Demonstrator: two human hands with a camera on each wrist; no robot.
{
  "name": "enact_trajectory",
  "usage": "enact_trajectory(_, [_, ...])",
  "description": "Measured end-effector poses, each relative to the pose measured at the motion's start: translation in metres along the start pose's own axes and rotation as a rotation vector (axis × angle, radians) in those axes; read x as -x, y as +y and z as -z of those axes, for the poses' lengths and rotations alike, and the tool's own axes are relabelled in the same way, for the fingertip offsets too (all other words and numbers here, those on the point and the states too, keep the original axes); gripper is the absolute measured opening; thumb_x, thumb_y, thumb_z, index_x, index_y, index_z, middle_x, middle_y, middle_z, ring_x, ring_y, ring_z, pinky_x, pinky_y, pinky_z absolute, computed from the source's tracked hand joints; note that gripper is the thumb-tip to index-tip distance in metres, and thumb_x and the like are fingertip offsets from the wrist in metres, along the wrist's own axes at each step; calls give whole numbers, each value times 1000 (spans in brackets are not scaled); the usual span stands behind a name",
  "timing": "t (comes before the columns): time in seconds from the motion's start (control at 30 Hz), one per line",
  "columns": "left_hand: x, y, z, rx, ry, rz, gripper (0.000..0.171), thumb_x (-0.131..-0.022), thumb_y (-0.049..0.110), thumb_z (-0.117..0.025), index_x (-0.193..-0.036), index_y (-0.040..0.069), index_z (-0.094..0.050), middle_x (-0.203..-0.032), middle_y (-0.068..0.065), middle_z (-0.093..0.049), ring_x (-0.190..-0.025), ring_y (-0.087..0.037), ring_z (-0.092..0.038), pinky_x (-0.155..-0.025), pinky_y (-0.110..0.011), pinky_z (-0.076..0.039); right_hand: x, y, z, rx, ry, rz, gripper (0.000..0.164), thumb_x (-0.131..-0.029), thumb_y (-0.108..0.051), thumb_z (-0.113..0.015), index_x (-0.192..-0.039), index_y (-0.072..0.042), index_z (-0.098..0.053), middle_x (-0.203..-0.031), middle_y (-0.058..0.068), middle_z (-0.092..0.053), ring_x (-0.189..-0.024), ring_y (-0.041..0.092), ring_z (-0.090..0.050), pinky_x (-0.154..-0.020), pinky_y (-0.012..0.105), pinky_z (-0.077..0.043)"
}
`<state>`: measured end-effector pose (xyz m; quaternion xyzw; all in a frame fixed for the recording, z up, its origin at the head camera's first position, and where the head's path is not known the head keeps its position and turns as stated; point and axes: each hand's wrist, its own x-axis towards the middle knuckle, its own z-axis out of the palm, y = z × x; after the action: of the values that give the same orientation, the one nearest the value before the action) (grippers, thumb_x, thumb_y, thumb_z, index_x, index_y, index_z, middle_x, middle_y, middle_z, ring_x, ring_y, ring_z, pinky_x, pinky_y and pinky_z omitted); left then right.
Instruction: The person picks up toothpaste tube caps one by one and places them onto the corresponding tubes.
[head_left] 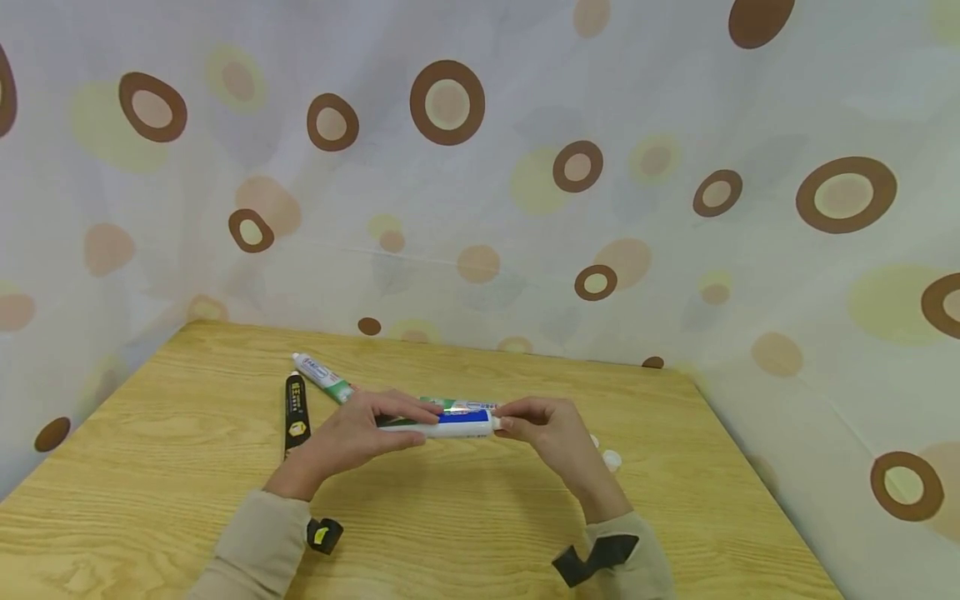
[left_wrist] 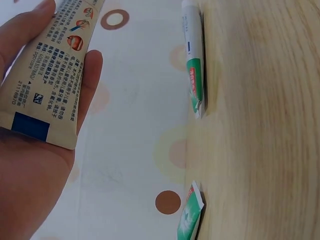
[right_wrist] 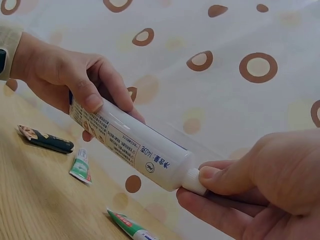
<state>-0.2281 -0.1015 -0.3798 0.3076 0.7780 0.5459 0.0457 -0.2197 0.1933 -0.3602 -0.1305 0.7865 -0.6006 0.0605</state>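
Note:
A white and blue toothpaste tube (head_left: 461, 425) lies level in the air above the table, its printed back facing the right wrist view. My left hand (head_left: 367, 423) grips the flat crimped end, thumb on one face and fingers on the other. At the other end my right hand (head_left: 546, 423) pinches the small white ribbed cap (right_wrist: 194, 182) between thumb and fingers. The cap sits on the tube's neck.
Behind the hands lies a green and white tube (head_left: 465, 406). Another green and white tube (head_left: 322, 377) and a black tube (head_left: 297, 412) lie at the left. Loose white caps (head_left: 612, 460) rest right of the right hand. A patterned curtain (head_left: 480, 208) stands behind the table.

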Motion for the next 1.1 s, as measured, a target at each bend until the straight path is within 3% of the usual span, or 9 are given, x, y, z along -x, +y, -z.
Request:
enact_trajectory(0.3, [-3, -10, -4, -2, -36, 58, 29, -89, 29, -75, -117, 29, -74, -130, 2, -66, -118, -23, -59, -88, -29, -52, -4, 16, 3, -47, -8, -44, 22, -95, -2, -63, -113, 9, -69, -118, 22, -67, -98, 21, -71, -89, 32, -56])
enact_trajectory(0.6, [-21, -20, -7, -92, -35, 87, 26, -86, 35, -78, -112, 35, -76, -122, 3, -70, -93, -17, -60, -67, -27, -49, -6, 30, 9, -34, 13, -79, 22, -96, -2, -62, -114, 9, -69, -124, 25, -63, -102, 22, -69, -90, 33, -56])
enact_trajectory(0.73, [-31, -25, -12, -97, -58, 75, 24, -86, 33, -78, -110, 34, -77, -122, 5, -71, -100, -14, -63, -72, -27, -51, -7, 37, 14, -10, 38, -99, 21, -95, -2, -63, -112, 8, -70, -124, 24, -64, -104, 22, -67, -90, 34, -56])
enact_trajectory(0.93, [-41, -32, -21, -105, -78, 60, 23, -86, 28, -79, -108, 31, -78, -117, 8, -73, -117, -14, -64, -87, -28, -53, -8, 45, 18, -37, 63, -113, 22, -94, 3, -62, -113, 13, -67, -122, 27, -63, -101, 21, -66, -87, 30, -57])
enact_trajectory(1.1, [-48, -35, -28, -123, -88, 68, 22, -87, 21, -77, -108, 29, -78, -116, 7, -73, -119, -18, -63, -96, -39, -52, -11, 53, 20, -15, 91, -105, 22, -92, 4, -64, -110, 14, -67, -113, 23, -67, -95, 18, -66, -84, 26, -57])
